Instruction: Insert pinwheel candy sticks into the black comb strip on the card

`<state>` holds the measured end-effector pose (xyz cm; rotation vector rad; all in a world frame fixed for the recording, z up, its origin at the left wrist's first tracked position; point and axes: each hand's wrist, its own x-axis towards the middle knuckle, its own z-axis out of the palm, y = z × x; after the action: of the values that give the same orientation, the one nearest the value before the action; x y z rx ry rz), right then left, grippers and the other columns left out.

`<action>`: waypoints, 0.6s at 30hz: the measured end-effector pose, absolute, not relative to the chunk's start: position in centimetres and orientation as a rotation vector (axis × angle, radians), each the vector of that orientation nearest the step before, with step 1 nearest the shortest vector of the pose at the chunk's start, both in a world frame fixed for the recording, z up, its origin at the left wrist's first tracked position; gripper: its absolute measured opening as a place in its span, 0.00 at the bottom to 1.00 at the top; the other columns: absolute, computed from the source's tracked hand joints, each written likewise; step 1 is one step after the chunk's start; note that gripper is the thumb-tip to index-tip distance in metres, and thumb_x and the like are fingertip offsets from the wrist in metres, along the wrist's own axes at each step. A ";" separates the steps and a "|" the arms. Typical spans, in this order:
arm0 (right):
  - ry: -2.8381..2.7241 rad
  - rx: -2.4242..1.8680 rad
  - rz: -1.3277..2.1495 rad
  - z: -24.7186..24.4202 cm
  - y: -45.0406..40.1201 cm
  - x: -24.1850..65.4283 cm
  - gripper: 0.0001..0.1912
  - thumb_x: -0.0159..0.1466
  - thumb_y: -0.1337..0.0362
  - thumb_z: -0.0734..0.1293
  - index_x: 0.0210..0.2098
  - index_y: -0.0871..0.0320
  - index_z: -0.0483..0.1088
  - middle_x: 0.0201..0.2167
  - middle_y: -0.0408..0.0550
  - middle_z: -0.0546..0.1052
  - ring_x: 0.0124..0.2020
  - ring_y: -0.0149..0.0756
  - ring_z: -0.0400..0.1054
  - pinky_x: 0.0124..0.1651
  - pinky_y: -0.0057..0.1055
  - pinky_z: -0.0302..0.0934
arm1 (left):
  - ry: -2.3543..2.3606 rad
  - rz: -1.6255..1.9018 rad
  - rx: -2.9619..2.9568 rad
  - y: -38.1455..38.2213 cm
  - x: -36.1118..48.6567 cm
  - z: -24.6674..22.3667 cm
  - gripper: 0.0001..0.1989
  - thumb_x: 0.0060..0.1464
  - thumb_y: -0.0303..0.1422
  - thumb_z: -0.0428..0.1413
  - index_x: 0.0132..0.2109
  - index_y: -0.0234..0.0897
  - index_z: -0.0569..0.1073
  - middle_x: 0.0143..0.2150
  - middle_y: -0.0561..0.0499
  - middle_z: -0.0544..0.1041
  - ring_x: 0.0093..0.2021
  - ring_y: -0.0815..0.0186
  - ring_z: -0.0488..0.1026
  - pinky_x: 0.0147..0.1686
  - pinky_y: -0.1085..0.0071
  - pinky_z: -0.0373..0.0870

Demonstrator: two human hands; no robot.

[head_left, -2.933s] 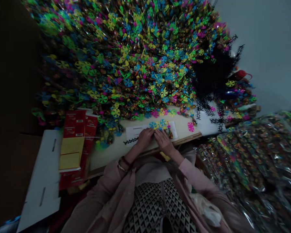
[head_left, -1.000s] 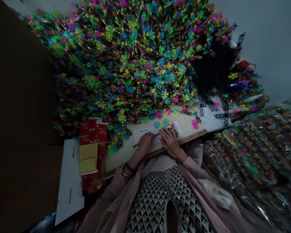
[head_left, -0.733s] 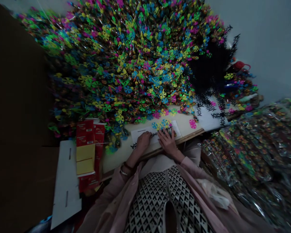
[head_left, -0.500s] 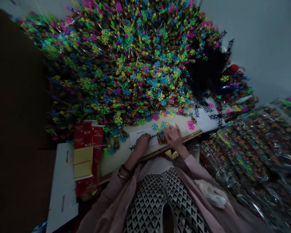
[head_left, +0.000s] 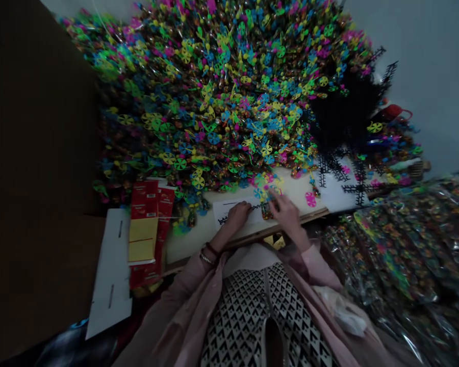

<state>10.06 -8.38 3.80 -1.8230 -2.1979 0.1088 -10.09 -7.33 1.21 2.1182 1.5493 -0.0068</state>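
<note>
Near the table's front edge, my left hand (head_left: 239,216) is closed on a black plastic strip (head_left: 257,206) that lies over a white card (head_left: 222,208). The strip's other end shows left of the hand. Small candy-filled pieces (head_left: 266,211) with coloured wheel tops are at the strip's right part. My right hand (head_left: 286,214) is beside them, its thumb and finger close to the wheel tops; whether it grips one is too small to tell. A pink wheel (head_left: 310,199) lies to its right.
A large heap of colourful wheel-topped pieces (head_left: 214,102) covers the table's back. Black strips (head_left: 340,107) are piled at the right. Red and yellow cards (head_left: 143,229) lie at the left, and clear-wrapped packs (head_left: 398,244) at the right.
The whole view has shifted, so things appear further right. My right hand's fingers have moved up off the candy-filled pieces toward the wheel tops. My left hand stays on the strip.
</note>
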 end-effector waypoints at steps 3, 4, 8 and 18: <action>-2.385 -1.874 0.190 2.9 -11.5 6.1 0.24 0.70 0.57 0.52 0.64 0.51 0.57 0.40 0.51 0.74 0.38 0.38 0.69 0.43 0.30 0.60 | 1.519 0.008 2.139 -7.3 -10.0 1.1 0.12 0.63 0.32 0.47 0.47 0.35 0.73 0.45 0.44 0.75 0.47 0.61 0.71 0.44 0.70 0.64; -2.416 -1.900 0.213 2.5 -12.0 5.4 0.25 0.70 0.57 0.52 0.64 0.52 0.56 0.40 0.52 0.74 0.39 0.38 0.69 0.43 0.30 0.60 | 1.506 0.018 2.150 -7.3 -10.0 1.1 0.12 0.63 0.31 0.46 0.47 0.35 0.73 0.45 0.43 0.75 0.47 0.61 0.71 0.44 0.70 0.64; -2.493 -1.928 0.286 2.2 -12.4 5.0 0.25 0.70 0.57 0.52 0.66 0.53 0.53 0.42 0.52 0.74 0.42 0.38 0.69 0.44 0.29 0.60 | 1.490 0.021 2.199 -7.4 -10.0 1.4 0.13 0.64 0.31 0.45 0.50 0.35 0.72 0.46 0.43 0.75 0.47 0.60 0.71 0.45 0.69 0.64; -2.119 -2.036 0.212 4.4 -1.3 11.3 0.21 0.70 0.58 0.52 0.52 0.61 0.69 0.48 0.55 0.74 0.50 0.39 0.65 0.52 0.32 0.57 | 1.600 0.017 2.151 -8.3 -13.0 1.1 0.11 0.62 0.31 0.48 0.43 0.36 0.74 0.45 0.45 0.74 0.46 0.62 0.71 0.45 0.70 0.64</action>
<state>11.30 -1.26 4.44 -2.0362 -2.1187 0.2117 -12.97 -8.33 1.10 2.1512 1.6001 0.0169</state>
